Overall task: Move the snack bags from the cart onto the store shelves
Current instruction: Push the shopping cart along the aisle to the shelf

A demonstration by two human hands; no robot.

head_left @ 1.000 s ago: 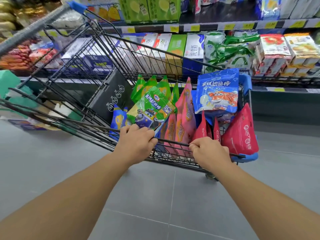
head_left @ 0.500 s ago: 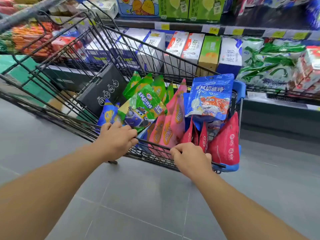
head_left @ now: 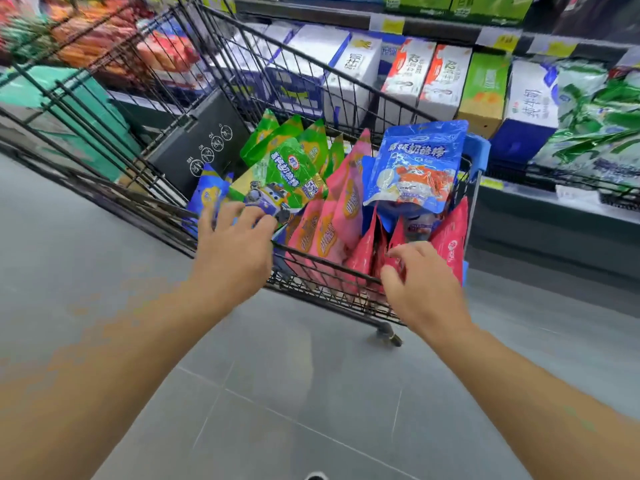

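Grey aisle floor [head_left: 263, 393], shelves [head_left: 450, 32] behind. Both hands now off cart [head_left: 322, 258] rim: left hand [head_left: 232, 258] and right hand [head_left: 419, 289] open-fingered, reaching toward snack bags [head_left: 346, 209] still inside; unloading beginning.

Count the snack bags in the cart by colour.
Green snack bags: 5
Pink snack bags: 3
Red snack bags: 3
Blue snack bags: 2
Total: 13 visible. The bags overlap in the cart, so more may be hidden.
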